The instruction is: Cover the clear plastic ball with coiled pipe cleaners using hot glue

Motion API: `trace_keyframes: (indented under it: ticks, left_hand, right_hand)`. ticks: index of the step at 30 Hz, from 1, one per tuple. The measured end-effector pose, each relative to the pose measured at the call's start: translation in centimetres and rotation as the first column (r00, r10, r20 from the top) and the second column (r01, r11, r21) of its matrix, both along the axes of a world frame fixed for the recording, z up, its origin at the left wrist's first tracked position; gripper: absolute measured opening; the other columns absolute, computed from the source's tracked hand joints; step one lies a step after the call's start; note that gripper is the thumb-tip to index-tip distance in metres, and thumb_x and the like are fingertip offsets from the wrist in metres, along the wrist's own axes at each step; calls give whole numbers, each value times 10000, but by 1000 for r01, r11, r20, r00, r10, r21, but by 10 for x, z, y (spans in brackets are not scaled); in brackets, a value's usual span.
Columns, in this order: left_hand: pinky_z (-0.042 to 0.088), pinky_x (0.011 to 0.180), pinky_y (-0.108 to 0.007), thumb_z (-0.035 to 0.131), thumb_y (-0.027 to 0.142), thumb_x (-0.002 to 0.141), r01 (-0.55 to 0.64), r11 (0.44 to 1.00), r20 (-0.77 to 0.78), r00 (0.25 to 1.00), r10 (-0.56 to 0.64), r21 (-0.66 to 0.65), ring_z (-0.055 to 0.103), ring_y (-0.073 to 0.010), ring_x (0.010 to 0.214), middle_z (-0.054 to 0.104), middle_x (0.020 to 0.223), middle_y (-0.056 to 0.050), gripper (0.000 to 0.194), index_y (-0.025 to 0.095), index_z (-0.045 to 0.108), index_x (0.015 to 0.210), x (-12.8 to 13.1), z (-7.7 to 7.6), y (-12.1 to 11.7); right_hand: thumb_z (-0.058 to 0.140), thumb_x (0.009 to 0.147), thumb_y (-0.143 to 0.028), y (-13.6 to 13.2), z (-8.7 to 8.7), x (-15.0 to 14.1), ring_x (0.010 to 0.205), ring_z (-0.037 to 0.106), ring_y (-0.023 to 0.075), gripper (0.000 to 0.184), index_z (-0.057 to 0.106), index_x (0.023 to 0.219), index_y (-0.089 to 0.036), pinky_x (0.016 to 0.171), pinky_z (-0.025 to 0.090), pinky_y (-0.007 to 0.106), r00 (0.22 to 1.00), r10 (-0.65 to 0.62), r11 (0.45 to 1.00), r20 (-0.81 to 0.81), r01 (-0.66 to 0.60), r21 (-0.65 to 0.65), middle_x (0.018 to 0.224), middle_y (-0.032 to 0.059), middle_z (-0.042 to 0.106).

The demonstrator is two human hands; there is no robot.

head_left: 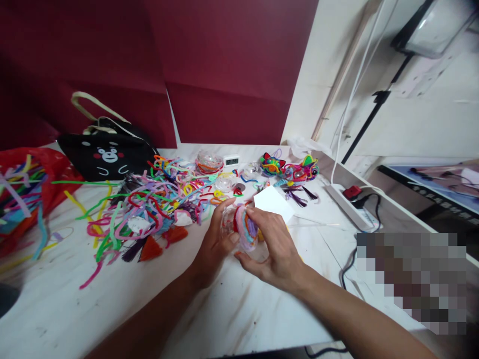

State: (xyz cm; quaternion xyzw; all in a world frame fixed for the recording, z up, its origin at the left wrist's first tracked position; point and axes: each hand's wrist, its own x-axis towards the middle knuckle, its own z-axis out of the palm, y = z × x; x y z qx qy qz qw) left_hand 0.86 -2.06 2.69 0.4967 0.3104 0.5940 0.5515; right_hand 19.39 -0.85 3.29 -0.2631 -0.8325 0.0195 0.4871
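Note:
Between my hands is a clear plastic piece (226, 223), rounded like a bowl or half ball, with several pipe cleaners (245, 230) in pink, blue, red and purple curved around its right side. My left hand (215, 244) grips the clear side, fingers behind it and thumb in front. From the right, my right hand (279, 244) closes its fingers and thumb on the pipe-cleaner side. A white card (273, 202) lies just behind my right hand. To the left spreads a heap of coloured pipe cleaners (130, 209) with tassels (151, 248) at its front.
Other clear pieces (225, 183) and finished-looking colourful balls (272, 164) stand at the back, near a small digital display (231, 161). A black bag (107, 154) and a red plastic bag (56, 174) are left. A power strip (354, 207) with cables lies right.

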Motion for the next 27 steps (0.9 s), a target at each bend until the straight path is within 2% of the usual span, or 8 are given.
trace_keyframes:
  ticks: [7,12,15,19,23,27]
  left_hand:
    - [530,1197,-435,871,487,858,0,1000,-15,1000,0,-1,648,-327,1441,704,1544,-65,736,356,571,1517,-1,0,0]
    - [537,1197,-408,815,450,921,-15,995,-38,999,19,95,626,-312,1481,657,1614,-69,674,355,579,1544,-1,-9,4]
    - [535,1210,-432,802,418,933,-25,993,-57,998,32,116,635,-319,1474,659,1616,-75,676,357,577,1567,-2,-12,6]
    - [542,1215,-475,811,445,916,-36,995,-68,997,42,93,622,-343,1490,669,1601,-40,664,426,603,1546,-3,-9,7]
    - [518,1233,-498,776,463,946,-124,987,-150,979,138,100,557,-364,1549,643,1633,-28,590,430,637,1519,-4,-1,4]
    - [497,1228,-495,689,478,1012,-236,951,-308,906,290,199,568,-366,1516,668,1598,-70,518,341,662,1511,-9,7,1]
  right_hand:
    - [793,923,-266,1,-3,0,1276,729,397,874,373,1689,-256,1042,620,568,999,-5,1000,-35,5,3,1422,187,722]
    - [791,916,-271,2,-5,1,1283,727,398,909,350,1710,-278,1048,620,568,998,-5,1000,-61,6,11,1430,183,723]
    - [796,906,-272,3,-5,2,1287,728,406,922,348,1711,-294,1048,623,578,998,-20,1000,-65,20,2,1435,175,723]
    - [802,892,-281,3,-4,2,1278,736,415,927,352,1701,-321,1031,636,577,998,-31,999,-62,31,-11,1410,146,741]
    - [803,896,-260,0,-1,4,1293,729,417,907,357,1686,-294,1070,615,564,998,-42,999,-41,40,-37,1416,158,738]
    - [801,899,-271,-1,1,6,1296,721,403,874,375,1662,-261,1079,605,551,999,-48,997,-10,47,-59,1431,178,726]
